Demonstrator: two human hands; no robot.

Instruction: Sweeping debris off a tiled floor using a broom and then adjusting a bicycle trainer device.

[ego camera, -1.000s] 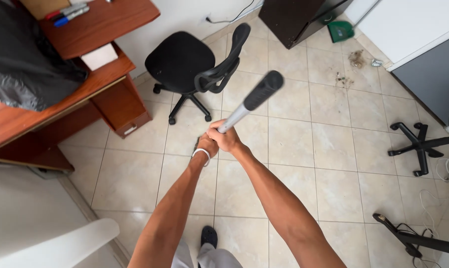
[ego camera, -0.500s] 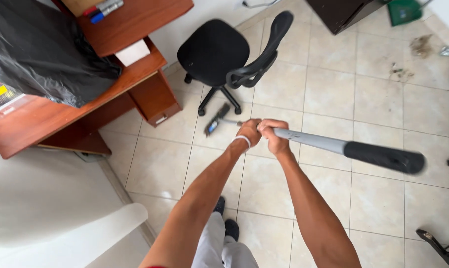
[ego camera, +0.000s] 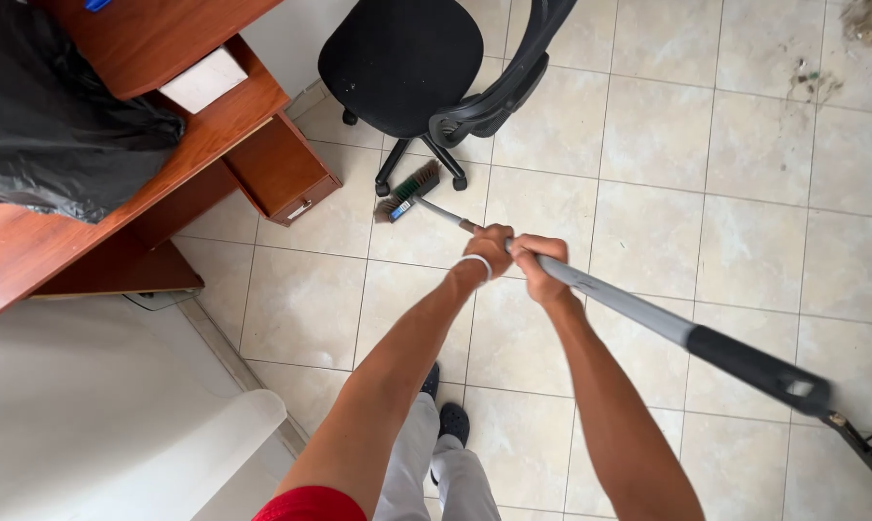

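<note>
Broom handle (ego camera: 639, 311): the stretch inside the fingers of the left hand (ego camera: 489, 249) and right hand (ego camera: 542, 268) is hidden. Beyond the fingertips, the brush head (ego camera: 407, 191) lies partly under the office chair (ego camera: 426, 68), whose seat and backrest are cut by the top edge. Floor debris (ego camera: 865, 19), far from the fingers, too small to identify.

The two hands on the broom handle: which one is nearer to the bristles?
The left hand, with a white wristband; the right hand grips behind it.
</note>
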